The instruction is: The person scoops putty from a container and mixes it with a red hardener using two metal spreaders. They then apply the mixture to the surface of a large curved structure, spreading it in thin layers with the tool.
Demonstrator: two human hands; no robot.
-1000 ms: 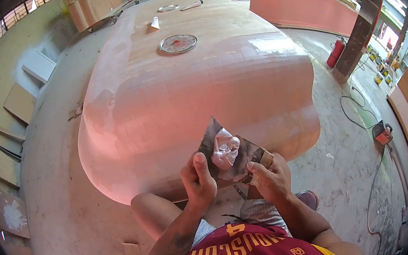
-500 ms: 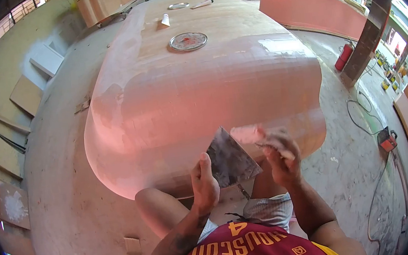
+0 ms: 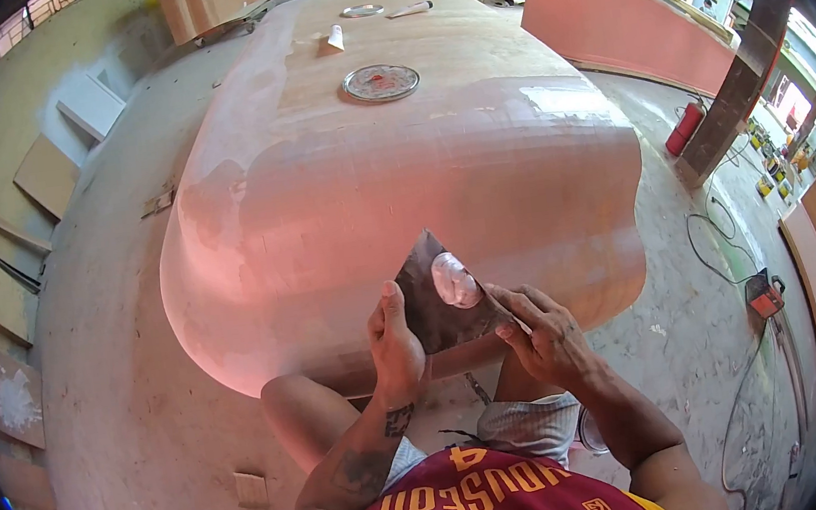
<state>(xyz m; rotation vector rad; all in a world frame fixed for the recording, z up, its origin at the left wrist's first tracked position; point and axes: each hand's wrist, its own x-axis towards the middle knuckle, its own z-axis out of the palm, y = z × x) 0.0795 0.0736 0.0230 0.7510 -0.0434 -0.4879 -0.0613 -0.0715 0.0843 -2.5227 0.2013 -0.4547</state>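
Observation:
My left hand (image 3: 399,349) grips the left edge of a dark, smeared flat plate (image 3: 426,308), its thumb upright at the side. A pinkish-white lump of paste (image 3: 455,281) lies on the plate's upper right part. At the plate's right edge, my right hand (image 3: 540,333) has its fingers bent around a thin spreader, mostly hidden, that touches the plate. Beyond both hands stands a large curved form (image 3: 401,195), coated in pale pink over wood.
On the form's top are a round lid (image 3: 381,83), a white tube (image 3: 335,39), another tube (image 3: 410,9) and a smaller ring-shaped lid (image 3: 362,10). A red extinguisher (image 3: 685,129) stands by a post. Cables and a red tool (image 3: 765,295) lie right. People are at the back.
My right hand has come down to the plate's right edge. The pink paste, earlier on the spreader above the plate, now lies on the plate. The plate has shifted slightly up and left.

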